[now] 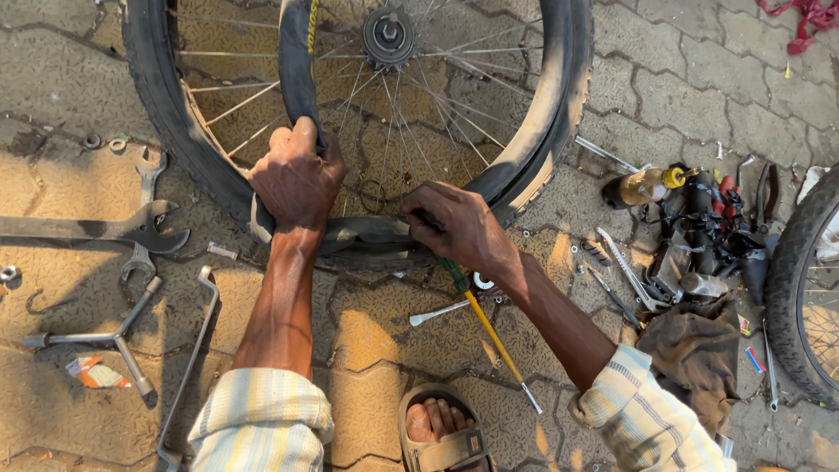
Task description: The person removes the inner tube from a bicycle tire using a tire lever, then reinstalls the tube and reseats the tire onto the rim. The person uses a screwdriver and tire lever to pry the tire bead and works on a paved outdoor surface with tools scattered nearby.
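A bicycle wheel (210, 175) with a black tyre and silver spokes lies flat on the paving. A black inner tube (295, 61) loops out of the tyre across the spokes. My left hand (295, 179) grips the tube at the wheel's near edge. My right hand (459, 225) presses on the tube and tyre just to the right, fingers curled onto the rubber. A screwdriver (491, 336) with a green and yellow handle lies on the ground beneath my right wrist; whether my hand touches it is unclear.
Large spanners (131, 229) and a three-way wrench (114, 341) lie at left. A long bent tool (188, 367) lies beside my left arm. A heap of tools, an oil bottle (642, 186) and a brown rag (695, 358) sit at right, near another wheel (800, 288). My sandalled foot (441, 433) is below.
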